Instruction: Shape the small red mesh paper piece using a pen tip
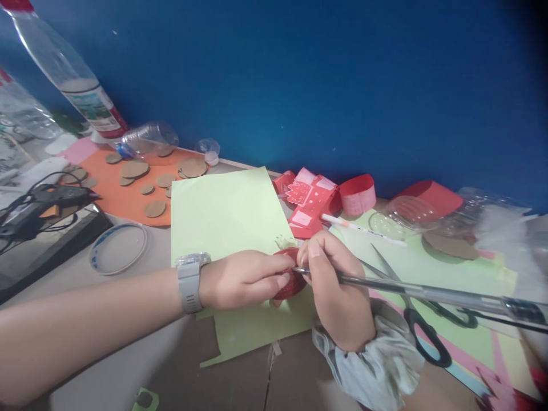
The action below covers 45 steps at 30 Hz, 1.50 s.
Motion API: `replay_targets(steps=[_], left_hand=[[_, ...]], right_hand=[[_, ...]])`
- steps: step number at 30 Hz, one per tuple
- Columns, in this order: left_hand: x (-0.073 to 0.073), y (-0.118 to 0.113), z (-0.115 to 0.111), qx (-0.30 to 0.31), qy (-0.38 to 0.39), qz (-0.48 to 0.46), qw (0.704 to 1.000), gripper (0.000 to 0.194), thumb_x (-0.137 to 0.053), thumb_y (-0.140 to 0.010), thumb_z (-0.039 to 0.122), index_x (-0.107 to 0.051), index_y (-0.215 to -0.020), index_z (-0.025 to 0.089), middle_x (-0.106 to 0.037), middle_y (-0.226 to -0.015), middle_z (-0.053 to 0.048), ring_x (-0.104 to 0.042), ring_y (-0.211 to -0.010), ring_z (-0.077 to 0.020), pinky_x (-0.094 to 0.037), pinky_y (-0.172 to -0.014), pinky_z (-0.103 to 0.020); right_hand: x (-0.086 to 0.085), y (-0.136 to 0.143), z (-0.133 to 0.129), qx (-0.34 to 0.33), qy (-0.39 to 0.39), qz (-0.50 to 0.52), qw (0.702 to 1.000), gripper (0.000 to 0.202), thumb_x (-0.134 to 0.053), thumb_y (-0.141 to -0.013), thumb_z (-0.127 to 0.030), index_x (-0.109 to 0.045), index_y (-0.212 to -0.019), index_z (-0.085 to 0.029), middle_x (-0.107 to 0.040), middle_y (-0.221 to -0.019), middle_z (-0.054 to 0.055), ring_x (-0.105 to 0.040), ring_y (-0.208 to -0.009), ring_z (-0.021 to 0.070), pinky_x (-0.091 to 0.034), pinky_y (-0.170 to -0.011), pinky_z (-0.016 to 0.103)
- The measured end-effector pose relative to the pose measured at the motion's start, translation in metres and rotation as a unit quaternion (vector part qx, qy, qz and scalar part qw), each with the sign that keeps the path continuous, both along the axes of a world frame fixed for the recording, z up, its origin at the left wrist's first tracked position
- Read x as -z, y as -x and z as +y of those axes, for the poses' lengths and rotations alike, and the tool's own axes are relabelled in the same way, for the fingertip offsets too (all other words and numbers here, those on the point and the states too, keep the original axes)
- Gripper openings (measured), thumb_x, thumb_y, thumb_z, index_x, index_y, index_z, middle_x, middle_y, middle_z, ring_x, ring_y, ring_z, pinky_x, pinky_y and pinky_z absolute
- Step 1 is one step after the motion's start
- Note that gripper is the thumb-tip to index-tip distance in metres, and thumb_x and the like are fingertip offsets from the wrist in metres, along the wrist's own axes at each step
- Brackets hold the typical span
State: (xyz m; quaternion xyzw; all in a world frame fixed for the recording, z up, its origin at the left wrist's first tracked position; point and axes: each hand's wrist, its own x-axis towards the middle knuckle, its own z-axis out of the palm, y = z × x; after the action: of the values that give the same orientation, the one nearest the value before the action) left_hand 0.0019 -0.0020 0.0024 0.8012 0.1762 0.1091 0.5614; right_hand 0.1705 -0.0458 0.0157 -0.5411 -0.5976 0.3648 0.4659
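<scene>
My left hand (240, 279), with a grey watch (189, 282) on its wrist, has its fingers closed on a small red rounded piece (291, 285). The fingers cover much of that piece, so its kind is unclear. In my right hand (336, 285) is a pen (411, 290) with a clear barrel, its tip against the red piece. A pale scrunchie (377, 362) circles my right wrist. Light green paper (225, 208) lies beneath both hands.
Scissors (406, 305) lie spread on papers at the right, near a white marker (359, 228) and red paper rings (357, 195). At the left are a tape roll (96, 267), a glue gun (51, 197), cardboard discs (135, 168) on orange paper, and an upright bottle (81, 94). A blue wall (299, 85) stands behind.
</scene>
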Motion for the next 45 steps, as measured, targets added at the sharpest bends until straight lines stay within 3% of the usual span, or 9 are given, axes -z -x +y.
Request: replay_targets(steps=[6,13,24,30,37,45], left_hand=[[0.000,0.000,0.000,-0.006,-0.005,0.006,1.000,0.022,-0.030,-0.101,0.024,-0.046,-0.088,0.016,-0.059,-0.084,-0.004,-0.053,-0.074,-0.0149,-0.043,-0.075,-0.024],[0.000,0.000,-0.002,-0.006,0.003,0.010,1.000,0.022,-0.030,-0.101,0.023,-0.047,-0.087,0.016,-0.060,-0.083,-0.004,-0.054,-0.074,-0.0148,-0.043,-0.075,-0.024],[0.002,0.001,-0.001,-0.006,-0.003,0.008,1.000,0.025,-0.030,-0.102,0.025,-0.047,-0.087,0.016,-0.061,-0.084,-0.004,-0.055,-0.075,-0.0147,-0.045,-0.075,-0.025],[0.003,0.001,-0.001,-0.023,0.048,-0.023,0.998,0.029,-0.029,-0.104,0.030,-0.051,-0.094,0.014,-0.062,-0.086,-0.006,-0.058,-0.080,-0.0164,-0.048,-0.079,-0.027],[0.001,0.000,0.000,-0.045,0.117,-0.049,0.991,0.029,-0.033,-0.103,0.032,-0.051,-0.091,0.013,-0.060,-0.083,-0.007,-0.059,-0.078,-0.0175,-0.049,-0.077,-0.029],[0.000,0.001,0.001,-0.045,0.113,-0.061,0.991,0.025,-0.035,-0.102,0.025,-0.051,-0.088,0.013,-0.059,-0.083,-0.006,-0.056,-0.077,-0.0159,-0.048,-0.075,-0.026]], right_hand=[[0.004,-0.002,0.000,-0.013,0.000,0.000,1.000,0.027,-0.046,-0.085,-0.016,-0.035,-0.061,-0.023,-0.041,-0.054,-0.003,-0.041,-0.050,0.0130,-0.035,-0.047,0.026],[0.017,-0.003,-0.003,-0.005,-0.001,-0.002,1.000,0.029,-0.039,-0.095,-0.020,-0.040,-0.066,-0.021,-0.043,-0.061,-0.003,-0.041,-0.055,0.0107,-0.034,-0.050,0.023],[0.019,-0.003,-0.002,-0.007,-0.005,0.004,1.000,0.028,-0.042,-0.093,-0.019,-0.039,-0.066,-0.021,-0.043,-0.060,-0.004,-0.040,-0.054,0.0104,-0.033,-0.050,0.024],[0.020,-0.003,-0.004,0.021,0.024,0.121,0.992,0.030,-0.043,-0.096,-0.027,-0.043,-0.067,-0.021,-0.048,-0.061,-0.003,-0.039,-0.049,0.0095,-0.030,-0.044,0.023],[0.016,-0.003,-0.004,0.010,0.006,0.070,0.997,0.032,-0.044,-0.095,-0.026,-0.042,-0.064,-0.020,-0.041,-0.055,-0.005,-0.034,-0.047,0.0085,-0.029,-0.044,0.022],[0.014,-0.002,-0.004,0.022,0.038,0.076,0.996,0.031,-0.043,-0.094,-0.024,-0.042,-0.063,-0.020,-0.042,-0.056,-0.004,-0.037,-0.049,0.0086,-0.031,-0.042,0.021]])
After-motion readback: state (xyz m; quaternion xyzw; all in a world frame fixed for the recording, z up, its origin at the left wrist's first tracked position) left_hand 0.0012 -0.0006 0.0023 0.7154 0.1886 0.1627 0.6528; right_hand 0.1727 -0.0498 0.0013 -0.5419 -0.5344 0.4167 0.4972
